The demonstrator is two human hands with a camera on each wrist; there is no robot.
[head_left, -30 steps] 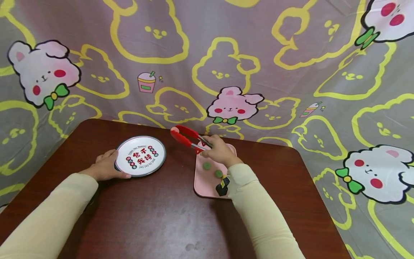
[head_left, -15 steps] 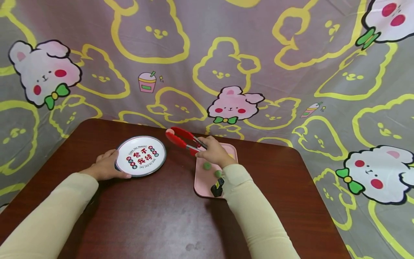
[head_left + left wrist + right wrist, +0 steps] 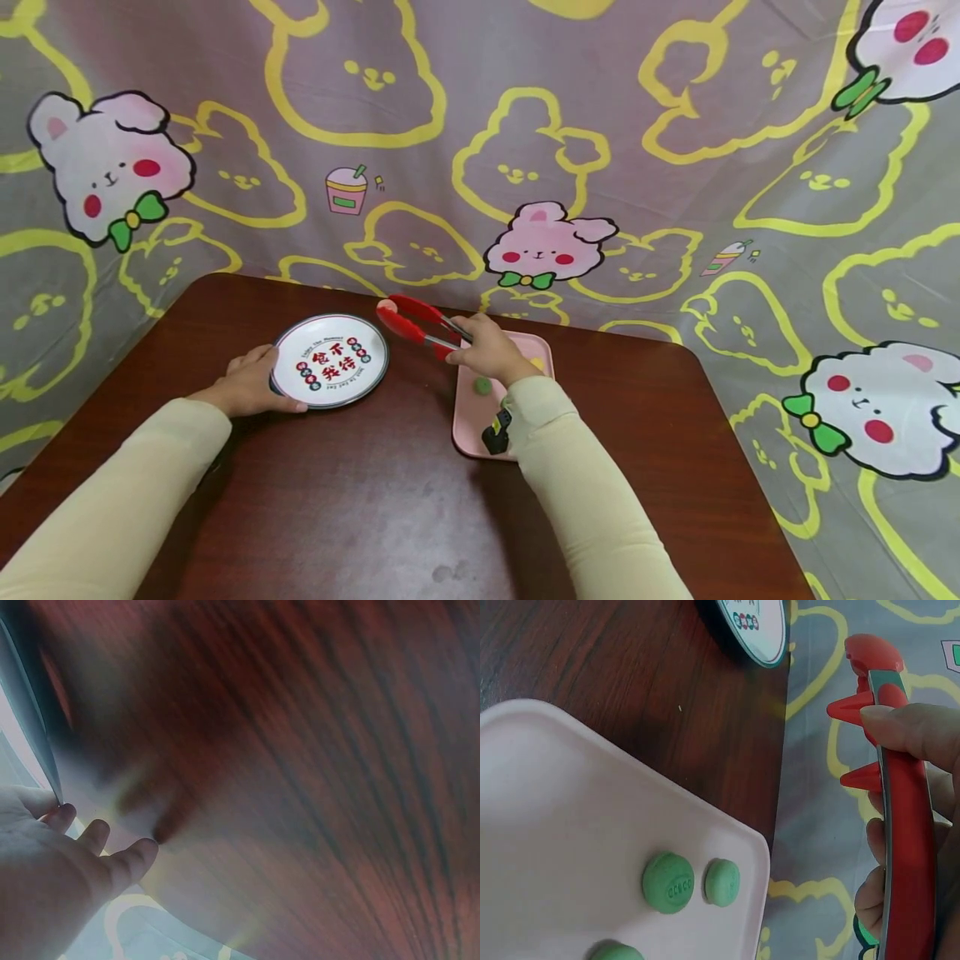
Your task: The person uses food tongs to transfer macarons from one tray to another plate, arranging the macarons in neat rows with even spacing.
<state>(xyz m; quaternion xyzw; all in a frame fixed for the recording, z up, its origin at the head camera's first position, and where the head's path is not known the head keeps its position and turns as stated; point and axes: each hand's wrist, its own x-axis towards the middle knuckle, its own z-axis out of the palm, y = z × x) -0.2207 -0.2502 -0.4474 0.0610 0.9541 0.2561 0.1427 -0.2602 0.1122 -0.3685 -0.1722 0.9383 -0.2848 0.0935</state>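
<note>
My left hand grips the left rim of a round white plate with red characters and a dark blue edge. In the left wrist view, the fingers meet the plate's rim. My right hand holds red-and-metal tongs above the table, their head pointing left. A small pale pink round piece sits between the tongs' tips, beyond the plate's right edge. Under my right forearm lies a pink tray, partly hidden. Green round pieces rest on it, with embossed marks on one.
The dark brown wooden table ends at a patterned cloth hanging behind and at the sides. A yellow bit shows on the tray beside my right wrist. A black camera device is worn at that wrist.
My right hand has moved left with the tongs and the pink piece, bringing them closer to the plate. My left hand stays on the plate's rim.
</note>
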